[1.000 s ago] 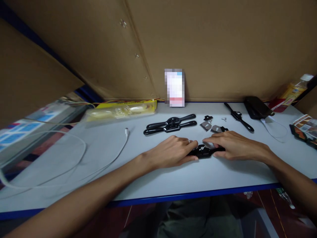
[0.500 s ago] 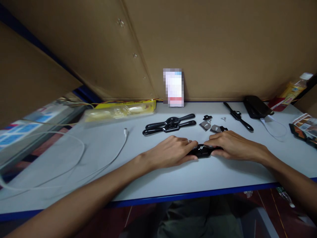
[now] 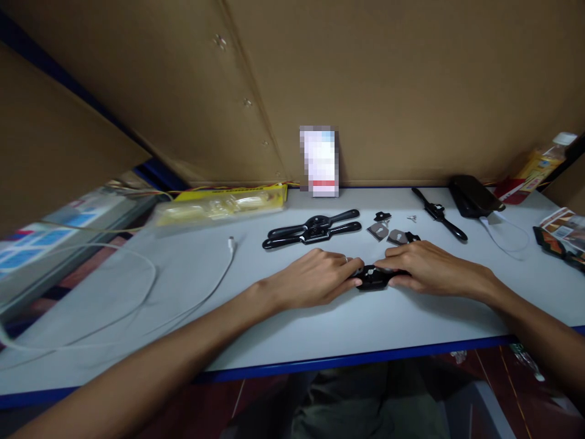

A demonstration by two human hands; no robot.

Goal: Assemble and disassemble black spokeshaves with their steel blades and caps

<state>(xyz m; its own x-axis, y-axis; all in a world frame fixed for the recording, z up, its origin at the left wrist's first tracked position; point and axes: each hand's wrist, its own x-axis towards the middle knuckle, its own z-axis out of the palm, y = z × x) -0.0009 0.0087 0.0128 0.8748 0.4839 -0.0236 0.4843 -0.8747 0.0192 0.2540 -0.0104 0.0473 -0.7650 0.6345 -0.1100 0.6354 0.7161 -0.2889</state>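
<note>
Tool (image 3: 375,282) is sitting on or just above the table (image 3: 292,332), can't tell which, long axis running left-right between the hands, neither nearer: left hand (image 3: 320,278) is grasping its left end, right hand (image 3: 427,268) its right.

You face a brown wall (image 3: 411,79) across the top of the frame, with a blue beam (image 3: 46,67) slanting through the upper left. Below your pale, blue-edged table (image 3: 278,338), dark red floor (image 3: 210,405) shows dimly at the bottom.
</note>
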